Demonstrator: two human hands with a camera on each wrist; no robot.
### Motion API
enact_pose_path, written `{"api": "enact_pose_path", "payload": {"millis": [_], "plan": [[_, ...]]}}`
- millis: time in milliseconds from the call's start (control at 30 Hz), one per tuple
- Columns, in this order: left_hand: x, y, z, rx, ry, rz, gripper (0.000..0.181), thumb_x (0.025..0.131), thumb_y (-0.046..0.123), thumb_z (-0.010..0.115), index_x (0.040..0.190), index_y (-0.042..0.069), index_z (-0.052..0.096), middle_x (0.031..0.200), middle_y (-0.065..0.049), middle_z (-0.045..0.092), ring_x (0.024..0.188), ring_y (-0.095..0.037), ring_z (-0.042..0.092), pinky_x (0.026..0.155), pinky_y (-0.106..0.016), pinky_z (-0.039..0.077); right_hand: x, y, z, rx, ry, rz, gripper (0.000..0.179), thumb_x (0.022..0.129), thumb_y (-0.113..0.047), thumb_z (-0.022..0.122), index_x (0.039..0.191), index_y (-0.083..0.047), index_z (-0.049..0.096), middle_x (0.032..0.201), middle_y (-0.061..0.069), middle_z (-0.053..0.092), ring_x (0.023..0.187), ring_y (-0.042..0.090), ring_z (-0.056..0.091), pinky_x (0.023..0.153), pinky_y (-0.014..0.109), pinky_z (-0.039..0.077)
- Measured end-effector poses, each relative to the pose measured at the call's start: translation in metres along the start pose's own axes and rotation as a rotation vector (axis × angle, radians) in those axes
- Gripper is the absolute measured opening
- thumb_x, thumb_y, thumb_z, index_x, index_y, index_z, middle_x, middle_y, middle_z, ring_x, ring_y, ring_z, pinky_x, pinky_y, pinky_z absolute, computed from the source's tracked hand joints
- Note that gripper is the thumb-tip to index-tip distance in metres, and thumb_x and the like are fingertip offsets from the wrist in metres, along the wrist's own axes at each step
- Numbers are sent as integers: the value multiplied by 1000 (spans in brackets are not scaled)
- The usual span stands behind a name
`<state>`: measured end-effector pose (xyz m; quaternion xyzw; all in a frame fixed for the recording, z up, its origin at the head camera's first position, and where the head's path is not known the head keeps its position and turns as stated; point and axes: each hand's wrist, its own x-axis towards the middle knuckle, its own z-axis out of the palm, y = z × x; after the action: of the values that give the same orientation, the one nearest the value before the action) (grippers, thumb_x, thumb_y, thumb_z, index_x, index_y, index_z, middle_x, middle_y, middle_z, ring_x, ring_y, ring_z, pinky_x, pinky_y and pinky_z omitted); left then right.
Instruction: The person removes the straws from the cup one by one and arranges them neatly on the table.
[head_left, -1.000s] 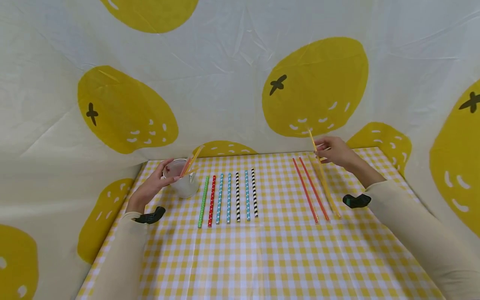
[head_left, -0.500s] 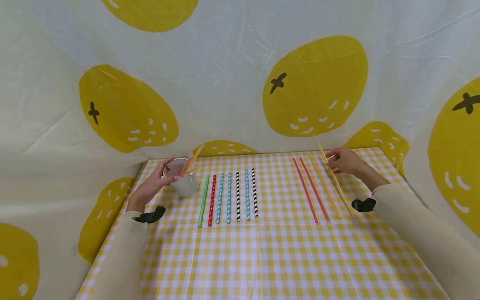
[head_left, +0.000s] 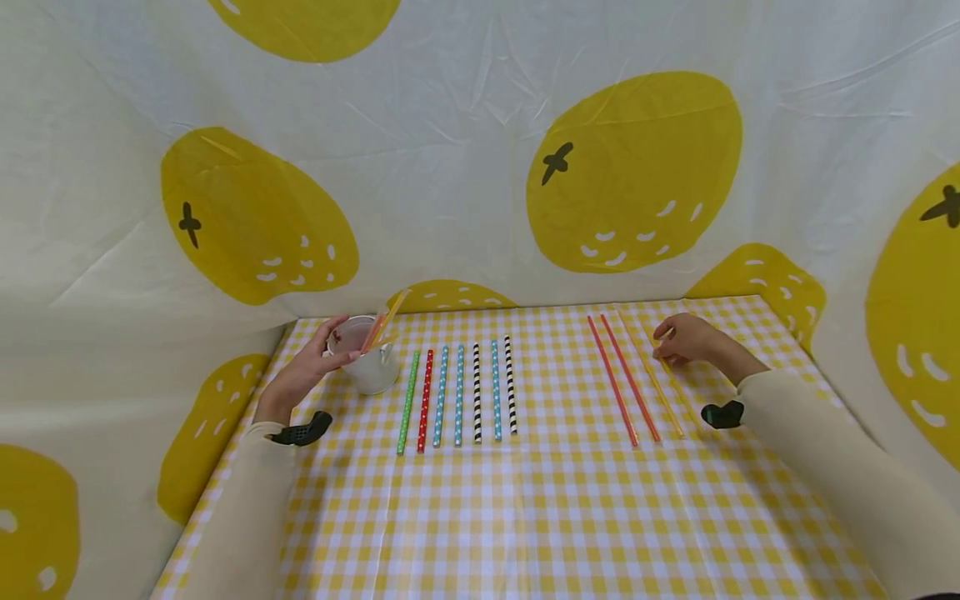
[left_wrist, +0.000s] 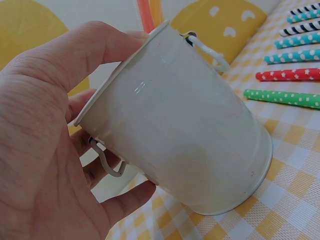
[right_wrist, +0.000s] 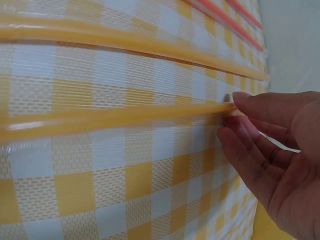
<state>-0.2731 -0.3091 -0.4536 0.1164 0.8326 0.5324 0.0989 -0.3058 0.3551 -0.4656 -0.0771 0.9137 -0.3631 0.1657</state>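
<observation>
My left hand (head_left: 303,367) grips the rim of a small white metal bucket (left_wrist: 185,125), which leans with its mouth toward that hand. Red and yellow clear straws (head_left: 393,308) poke out over its far rim. On the right of the table, my right hand (head_left: 688,337) pinches the far end of a yellow plastic straw (right_wrist: 110,116), which lies close along the cloth. To its left is a second yellow straw (head_left: 657,385), then two red ones (head_left: 617,385), all roughly parallel. Part of the held straw's tip is hidden by the fingers.
Between the hands lies a row of patterned paper straws: a green one (head_left: 408,404), a red one (head_left: 425,402), several blue dotted ones (head_left: 459,396) and black-striped ones (head_left: 477,392). A yellow checked cloth (head_left: 480,517) covers the table, and a lemon-print curtain (head_left: 450,167) hangs behind.
My right hand has moved right and down, lowering the yellow straw from a tilt above the table to the cloth, right of the other yellow straw. The left hand and bucket have stayed put.
</observation>
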Motion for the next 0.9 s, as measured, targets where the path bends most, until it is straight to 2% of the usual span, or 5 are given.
{"api": "enact_pose_path", "payload": {"millis": [200, 333, 467, 700, 900], "plan": [[2, -1, 0, 11, 0, 0, 84, 102, 33, 64, 165, 23, 9, 170, -6, -9, 155, -39, -5, 116, -69, 15, 2, -2, 5, -9, 9, 6, 36, 93, 1, 68, 118, 20, 50, 89, 20, 65, 71, 21, 69, 69, 39, 60], [2, 0, 0, 6, -1, -5, 84, 102, 33, 64, 165, 22, 9, 170, -6, -9, 155, -39, -6, 116, -69, 14, 3, -3, 4, -14, 17, 4, 36, 93, 1, 68, 118, 20, 50, 90, 22, 66, 71, 22, 70, 69, 40, 60], [3, 1, -1, -1, -4, -13, 85, 101, 33, 65, 165, 21, 9, 170, -6, -10, 155, -39, -7, 116, -69, 14, 2, -6, 0, -28, 22, -11, 39, 95, -3, 68, 121, 20, 50, 97, 28, 67, 77, 27, 71, 72, 43, 60], [1, 4, -1, 6, -5, -22, 85, 101, 34, 65, 165, 23, 9, 170, -6, -11, 155, -38, -10, 116, -70, 12, 3, -18, -6, -81, 67, -80, 37, 99, -8, 63, 125, 17, 54, 101, 28, 66, 86, 35, 68, 76, 47, 59], [2, 3, -2, 12, -6, -12, 85, 101, 34, 64, 165, 25, 9, 170, -5, -11, 155, -36, -11, 116, -69, 12, 3, -41, 2, -28, 92, -154, 35, 101, -8, 61, 129, 13, 55, 106, 27, 62, 95, 40, 66, 84, 53, 56]]}}
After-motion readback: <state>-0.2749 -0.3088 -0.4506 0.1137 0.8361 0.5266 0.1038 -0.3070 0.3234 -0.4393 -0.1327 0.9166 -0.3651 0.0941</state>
